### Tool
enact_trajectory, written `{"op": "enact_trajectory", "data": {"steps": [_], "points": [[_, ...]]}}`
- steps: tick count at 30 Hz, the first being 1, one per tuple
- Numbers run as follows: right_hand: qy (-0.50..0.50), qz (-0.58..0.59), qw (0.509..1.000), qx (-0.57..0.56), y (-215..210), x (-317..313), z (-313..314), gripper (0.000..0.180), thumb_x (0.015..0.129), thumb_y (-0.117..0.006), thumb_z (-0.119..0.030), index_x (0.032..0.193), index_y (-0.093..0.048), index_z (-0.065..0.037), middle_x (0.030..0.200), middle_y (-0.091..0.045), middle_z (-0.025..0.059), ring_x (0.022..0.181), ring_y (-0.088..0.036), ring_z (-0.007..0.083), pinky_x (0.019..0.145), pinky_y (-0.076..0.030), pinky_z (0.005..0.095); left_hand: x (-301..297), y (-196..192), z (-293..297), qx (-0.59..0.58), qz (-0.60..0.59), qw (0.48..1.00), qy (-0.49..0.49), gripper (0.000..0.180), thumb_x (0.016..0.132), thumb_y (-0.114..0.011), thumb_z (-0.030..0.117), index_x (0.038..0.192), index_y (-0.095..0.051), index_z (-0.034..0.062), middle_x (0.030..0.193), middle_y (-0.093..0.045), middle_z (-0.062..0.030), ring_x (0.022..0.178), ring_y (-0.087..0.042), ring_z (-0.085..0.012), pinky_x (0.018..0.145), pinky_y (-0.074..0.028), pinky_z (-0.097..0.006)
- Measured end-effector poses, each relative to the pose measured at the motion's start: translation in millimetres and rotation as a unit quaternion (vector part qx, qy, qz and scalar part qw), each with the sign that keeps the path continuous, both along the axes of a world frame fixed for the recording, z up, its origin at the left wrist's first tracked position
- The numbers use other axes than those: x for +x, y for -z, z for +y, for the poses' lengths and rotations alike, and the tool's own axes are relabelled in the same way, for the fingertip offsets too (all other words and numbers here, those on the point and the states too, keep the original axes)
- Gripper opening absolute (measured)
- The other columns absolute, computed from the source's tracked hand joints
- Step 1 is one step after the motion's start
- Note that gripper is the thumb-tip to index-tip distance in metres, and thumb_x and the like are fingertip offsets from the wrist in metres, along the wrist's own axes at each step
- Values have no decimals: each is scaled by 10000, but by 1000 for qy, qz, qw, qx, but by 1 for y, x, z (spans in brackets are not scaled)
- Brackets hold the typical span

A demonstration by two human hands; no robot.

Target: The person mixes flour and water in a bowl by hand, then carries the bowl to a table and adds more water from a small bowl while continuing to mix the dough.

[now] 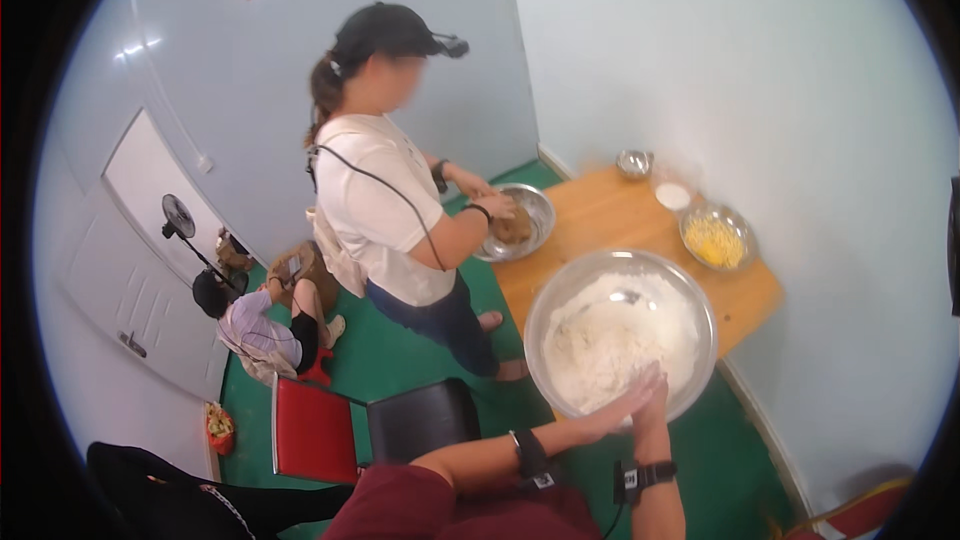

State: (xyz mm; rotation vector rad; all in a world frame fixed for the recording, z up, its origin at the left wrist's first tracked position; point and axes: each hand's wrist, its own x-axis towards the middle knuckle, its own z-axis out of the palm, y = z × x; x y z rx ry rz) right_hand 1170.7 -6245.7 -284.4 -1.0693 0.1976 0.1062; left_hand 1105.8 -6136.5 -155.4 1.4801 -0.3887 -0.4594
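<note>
From the head camera, the left hand [618, 408] and the right hand [652, 402] meet palm against palm over the near rim of a large steel bowl [560, 292] filled with white flour [620, 335]. The fingers of both lie straight and close together, pressed to each other, holding nothing. The bowl sits at the near edge of a wooden table [600, 215].

Toward the table's right edge stands a smaller bowl of yellow shreds [716, 238], with a small white dish [673, 196] and a little steel bowl [634, 162] near the far corner.

At the table's left edge another person [385, 200] works brown dough [512, 228] in a steel bowl [540, 210].
</note>
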Motion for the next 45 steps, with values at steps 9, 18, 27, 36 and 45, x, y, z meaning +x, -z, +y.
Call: {"op": "enact_trajectory", "data": {"steps": [9,18,27,36,45], "points": [[102,113,986,-74,-12,5,12,322,834,-481,-196,1053,-450,39,953,-520,132,828,-513,215,723,-431,322,-10,13,38,-343,279,897,27,511,915,-315,346,1351,-207,102,1412,-116,-115,1301,-112,-231,1049,-116,-319],[100,131,973,160,-22,36,-1,188,851,-457,-206,925,-514,-44,758,-524,76,676,-537,162,569,-456,277,20,26,49,-195,188,963,-3,434,901,-378,286,1277,-313,80,1086,-519,-132,1031,-505,-231,878,-401,-359],[7,167,980,107,-56,7,27,283,886,-372,-212,1099,-469,-53,976,-551,88,863,-545,186,711,-466,302,46,48,48,-193,87,977,-8,452,902,-384,288,1319,-232,203,1128,-498,-68,825,-533,-158,674,-401,-258],[123,-13,990,69,-9,43,26,404,861,-424,-324,1177,-423,-72,1078,-490,82,933,-497,223,767,-455,342,41,-29,58,41,211,976,21,578,834,-482,193,1341,-219,102,1111,-517,-37,611,-458,-74,518,-427,-225],[95,106,985,-98,-53,34,30,344,786,-530,-192,1023,-498,55,885,-542,124,770,-516,163,624,-417,278,78,28,93,-138,193,961,-144,436,833,-480,160,1224,-368,3,962,-517,-74,859,-546,-207,837,-426,-350]]}}
